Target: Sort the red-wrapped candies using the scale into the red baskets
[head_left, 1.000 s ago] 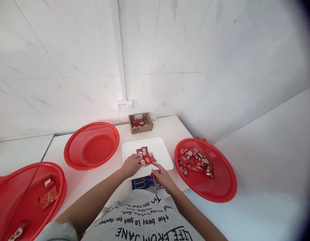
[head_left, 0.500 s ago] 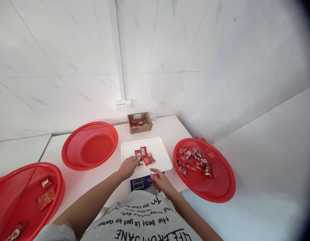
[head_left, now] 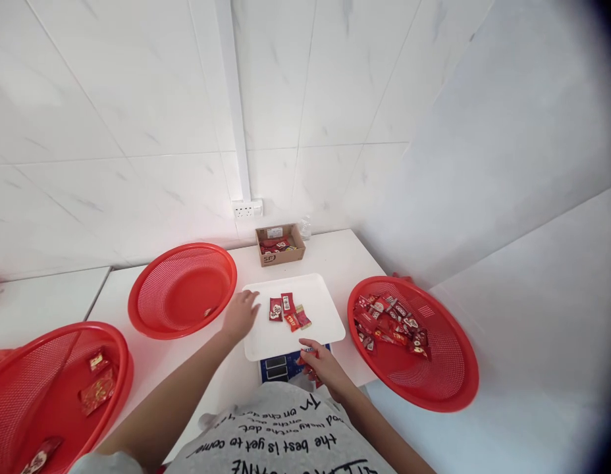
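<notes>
My left hand (head_left: 241, 314) is above the left edge of the white tray (head_left: 259, 332), its fingers apart and nothing in them. Several red-wrapped sweets (head_left: 287, 303) lie in a small cluster on the tray, one of them with gold ends. By the tray's front edge, my right hand (head_left: 322, 367) is closed around some red wrapped sweets (head_left: 310, 368), partly covered by the fingers. A small gold-coloured piece (head_left: 207, 312) rests at the right side of the middle red basket (head_left: 182, 329).
Blue scale (head_left: 280, 367) shows under the tray's front. At right, a red basket (head_left: 453, 372) holds many red sweets; another basket (head_left: 118, 342) at lower left holds a few. A cardboard box (head_left: 280, 258) with packets stands by the wall below a socket (head_left: 247, 209).
My left hand has moved left from the sweets on the tray and opened. A small gold-coloured piece now shows in the middle basket. My right hand keeps its hold.
</notes>
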Demonstrator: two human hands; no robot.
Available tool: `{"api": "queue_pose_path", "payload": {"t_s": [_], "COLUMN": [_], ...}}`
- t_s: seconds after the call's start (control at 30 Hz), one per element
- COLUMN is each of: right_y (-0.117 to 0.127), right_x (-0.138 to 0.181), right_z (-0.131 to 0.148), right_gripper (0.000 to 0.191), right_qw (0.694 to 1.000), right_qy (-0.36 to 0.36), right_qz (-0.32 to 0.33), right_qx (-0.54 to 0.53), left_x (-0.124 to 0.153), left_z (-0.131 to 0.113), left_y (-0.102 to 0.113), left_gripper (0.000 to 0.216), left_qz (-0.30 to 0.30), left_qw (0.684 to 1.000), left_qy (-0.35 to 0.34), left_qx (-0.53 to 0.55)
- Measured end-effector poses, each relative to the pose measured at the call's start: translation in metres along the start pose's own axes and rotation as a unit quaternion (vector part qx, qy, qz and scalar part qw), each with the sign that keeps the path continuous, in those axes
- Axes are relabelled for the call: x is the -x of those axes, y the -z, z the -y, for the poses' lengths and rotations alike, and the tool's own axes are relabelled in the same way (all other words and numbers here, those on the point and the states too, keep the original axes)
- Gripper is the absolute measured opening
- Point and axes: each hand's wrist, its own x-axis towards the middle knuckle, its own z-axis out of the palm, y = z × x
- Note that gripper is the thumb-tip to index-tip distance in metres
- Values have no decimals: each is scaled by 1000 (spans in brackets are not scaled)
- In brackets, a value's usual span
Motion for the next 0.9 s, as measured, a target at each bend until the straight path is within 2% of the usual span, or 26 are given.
{"api": "queue_pose_path", "payload": {"t_s": [0.07, 0.13, 0.3, 0.47, 0.6, 0.8, 0.9], "right_y": [-1, 0, 2, -2, -11, -27, -25], "right_x": [0, 2, 5, -15, -34, -42, -44], "right_z": [1, 2, 9, 14, 17, 12, 12], "right_gripper": [46, 46, 52, 65, 67, 51, 55], "right_qw": [1000, 1000, 1000, 999, 999, 995, 997], "right_qy": [14, 21, 22, 35, 25, 42, 39], "right_qz": [9, 8, -2, 10, 22, 88, 56], "right_qx": [-2, -3, -1, 10, 2, -29, -33], "left_x": [-7, -15, -29, -18, 1, 13, 10], "left_z": [-21, -35, -42, -45, -53, -57, -56], "left_y": [-16, -28, -37, -37, -41, -51, -52], "left_gripper": [37, 40, 34, 41, 42, 41, 42], "left_qz": [66, 102, 125, 131, 155, 159, 152], "left_qw": [997, 993, 987, 969, 934, 866, 843], "left_qy": [15, 38, 60, 125, 175, 220, 238], "left_qx": [20, 37, 83, 168, 270, 421, 457]}}
